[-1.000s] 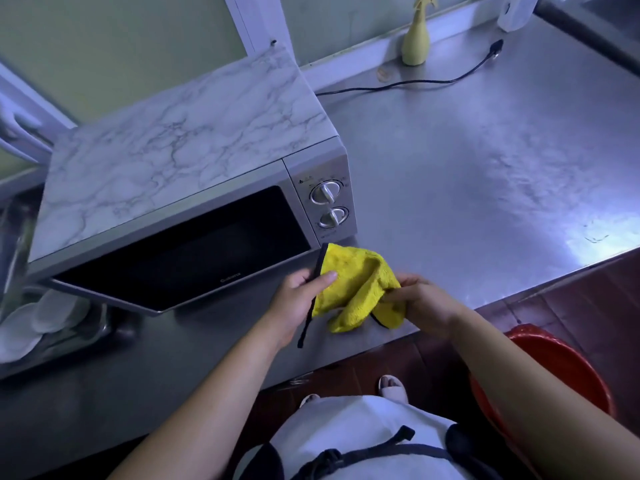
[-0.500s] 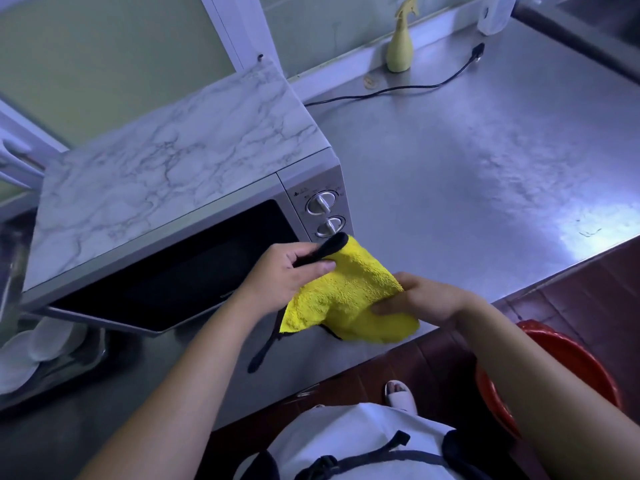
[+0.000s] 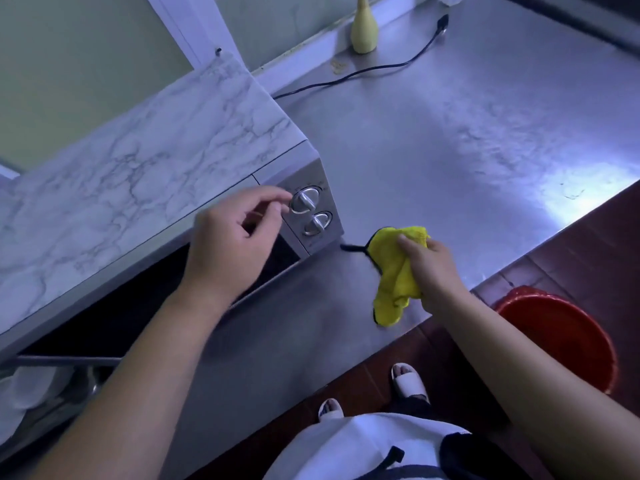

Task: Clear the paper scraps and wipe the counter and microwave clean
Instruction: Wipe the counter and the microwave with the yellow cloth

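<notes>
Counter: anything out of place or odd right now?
Yes. A black cord trails loose across the counter, its plug lying free near the back. A small patch of brownish specks sits beside the yellow bottle. Nothing looks spilled or broken.

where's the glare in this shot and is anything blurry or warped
Head view: bright glare patch on the steel counter near its right front edge; dim bluish cast overall; wide-angle stretch toward the frame edges; left hand slightly soft; yellow cloth reads clearly.

Yellow cloth (image 3: 394, 271); marble-veined microwave (image 3: 138, 161); red bucket (image 3: 568, 341).
</notes>
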Action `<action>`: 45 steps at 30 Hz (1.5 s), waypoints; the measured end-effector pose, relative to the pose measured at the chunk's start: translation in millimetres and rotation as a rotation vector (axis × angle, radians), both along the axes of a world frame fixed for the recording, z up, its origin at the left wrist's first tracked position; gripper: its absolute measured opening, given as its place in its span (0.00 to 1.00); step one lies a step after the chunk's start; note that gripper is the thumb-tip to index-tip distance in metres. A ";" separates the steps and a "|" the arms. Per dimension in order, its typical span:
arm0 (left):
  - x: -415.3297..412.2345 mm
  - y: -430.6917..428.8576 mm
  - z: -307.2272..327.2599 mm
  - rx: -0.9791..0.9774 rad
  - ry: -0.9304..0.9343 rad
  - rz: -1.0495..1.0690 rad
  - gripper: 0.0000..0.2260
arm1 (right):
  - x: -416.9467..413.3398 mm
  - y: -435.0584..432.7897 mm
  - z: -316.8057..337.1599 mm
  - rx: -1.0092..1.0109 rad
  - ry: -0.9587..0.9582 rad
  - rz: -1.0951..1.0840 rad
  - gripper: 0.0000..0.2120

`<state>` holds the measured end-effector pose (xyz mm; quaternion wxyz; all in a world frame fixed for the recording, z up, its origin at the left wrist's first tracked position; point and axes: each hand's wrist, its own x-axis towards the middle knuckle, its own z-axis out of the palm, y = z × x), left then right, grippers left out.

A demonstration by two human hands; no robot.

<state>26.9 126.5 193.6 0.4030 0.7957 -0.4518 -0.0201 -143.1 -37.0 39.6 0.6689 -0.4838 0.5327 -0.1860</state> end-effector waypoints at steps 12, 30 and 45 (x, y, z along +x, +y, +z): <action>91.9 -59.6 -14.1 0.574 -0.336 0.199 0.23 | 112.7 72.6 -8.8 -0.530 -0.341 -0.038 0.12; 95.5 -58.6 -19.1 0.434 -0.336 0.184 0.25 | 123.5 113.7 -65.8 -0.243 -0.430 -0.531 0.11; 94.7 -59.9 -18.1 0.544 -0.392 0.171 0.24 | 168.6 121.0 -67.9 -0.072 -0.564 -0.573 0.09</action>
